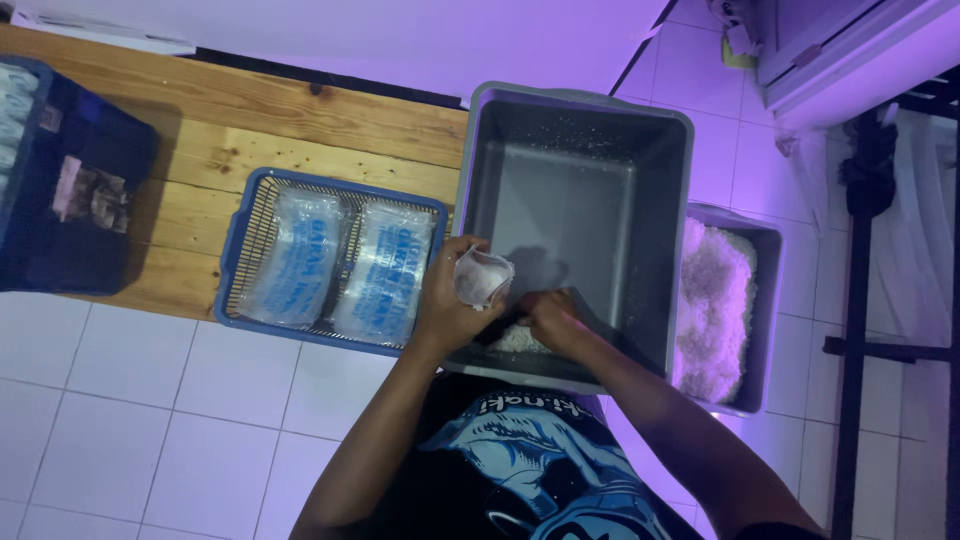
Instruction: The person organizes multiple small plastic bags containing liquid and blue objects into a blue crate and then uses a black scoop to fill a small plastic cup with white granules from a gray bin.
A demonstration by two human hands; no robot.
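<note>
My left hand [446, 305] holds a small clear plastic bag [482, 277] with its mouth open, above the near left rim of a large grey tub [580, 130]. My right hand [553, 320] reaches down inside the tub at its near wall, fingers closed in a small heap of white grainy stuff [519, 339]. The rest of the tub's floor is bare apart from scattered white specks.
A blue wire-sided basket [238, 245] left of the tub holds two filled clear bags [340, 265] lying flat on a wooden bench [260, 125]. A second grey tub [765, 300] full of white grains sits to the right. A dark blue crate [100, 200] stands far left. White tiled floor lies below.
</note>
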